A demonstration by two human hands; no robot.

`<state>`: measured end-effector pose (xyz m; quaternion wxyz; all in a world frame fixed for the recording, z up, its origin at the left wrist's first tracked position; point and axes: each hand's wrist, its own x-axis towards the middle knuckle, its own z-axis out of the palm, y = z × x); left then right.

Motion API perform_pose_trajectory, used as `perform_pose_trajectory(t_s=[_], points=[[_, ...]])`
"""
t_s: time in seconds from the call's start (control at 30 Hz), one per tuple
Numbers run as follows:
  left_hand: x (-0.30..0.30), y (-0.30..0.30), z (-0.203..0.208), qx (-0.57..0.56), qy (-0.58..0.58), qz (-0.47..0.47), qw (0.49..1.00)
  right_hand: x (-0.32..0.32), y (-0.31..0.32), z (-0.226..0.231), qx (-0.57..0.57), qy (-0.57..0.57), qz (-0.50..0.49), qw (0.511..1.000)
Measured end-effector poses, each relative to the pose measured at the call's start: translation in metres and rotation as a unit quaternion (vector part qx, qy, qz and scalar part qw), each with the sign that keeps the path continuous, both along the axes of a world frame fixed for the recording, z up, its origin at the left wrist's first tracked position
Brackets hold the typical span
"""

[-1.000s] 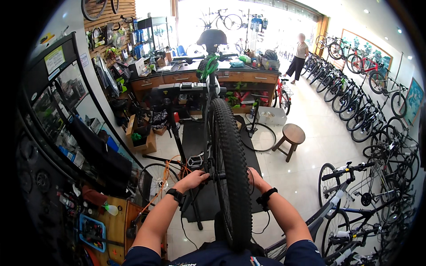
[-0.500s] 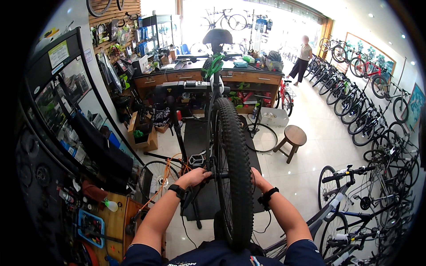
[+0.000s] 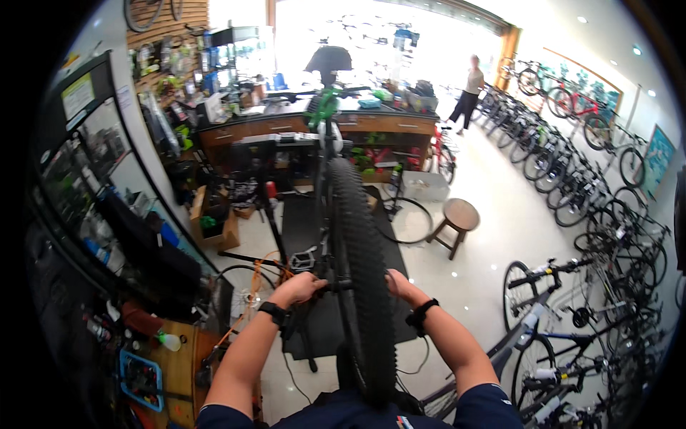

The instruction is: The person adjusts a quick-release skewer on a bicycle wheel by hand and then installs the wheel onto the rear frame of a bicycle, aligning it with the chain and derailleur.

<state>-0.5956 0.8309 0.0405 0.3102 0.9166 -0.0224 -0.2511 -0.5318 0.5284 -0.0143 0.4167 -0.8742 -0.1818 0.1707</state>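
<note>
A bicycle with a knobby black rear tyre [image 3: 364,286] stands upright before me, its wheel pointing toward my body. My left hand [image 3: 301,287] is at the left side of the wheel's hub [image 3: 341,284], fingers pinched together by the axle end. On the other side, my right hand [image 3: 401,284] reaches in at the same height, fingers curled. The tyre hides its fingertips, and what either hand grips is too small to make out. Above the wheel rises the black saddle [image 3: 329,60]. A pedal [image 3: 303,259] shows beyond my left hand.
A black mat [image 3: 300,222] lies under the bicycle. To the right stand a wooden stool [image 3: 461,214] and several parked bicycles [image 3: 550,286]. A workbench [image 3: 243,132] spans the back, with a person [image 3: 469,93] beyond. At lower left, a blue tray [image 3: 141,379] rests on a wooden cabinet.
The whole view has shifted slightly, so the scene sits further left, with some motion blur. Both hands stay at the hub; their grip looks much the same.
</note>
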Motion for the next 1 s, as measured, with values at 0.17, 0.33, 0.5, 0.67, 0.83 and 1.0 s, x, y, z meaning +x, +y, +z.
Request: perform_pose_trajectory(t_s=[0.17, 0.33, 0.5, 0.67, 0.83, 1.0], points=[[0.011, -0.004, -0.013, -0.003, -0.013, 0.023, 1.000, 0.008, -0.010, -0.004, 0.023, -0.004, 0.028, 0.999], [0.018, 0.001, -0.024, 0.019, -0.023, 0.007, 1.000, 0.009, -0.008, -0.004, 0.043, 0.016, 0.039, 0.998], [0.023, 0.001, -0.048, -0.023, -0.028, 0.022, 0.999, 0.018, -0.012, -0.018, -0.016, -0.005, 0.015, 1.000], [0.018, 0.007, -0.067, -0.112, -0.035, 0.043, 0.992, 0.012, -0.006, -0.012, -0.045, -0.040, -0.019, 0.998], [0.020, 0.018, -0.098, -0.190, -0.117, 0.015, 0.975, 0.005, -0.002, -0.004, -0.021, -0.040, -0.035, 0.998], [0.013, 0.010, -0.082, -0.170, -0.069, 0.053, 0.982, 0.005, -0.003, -0.012, 0.006, -0.036, -0.037, 0.999]])
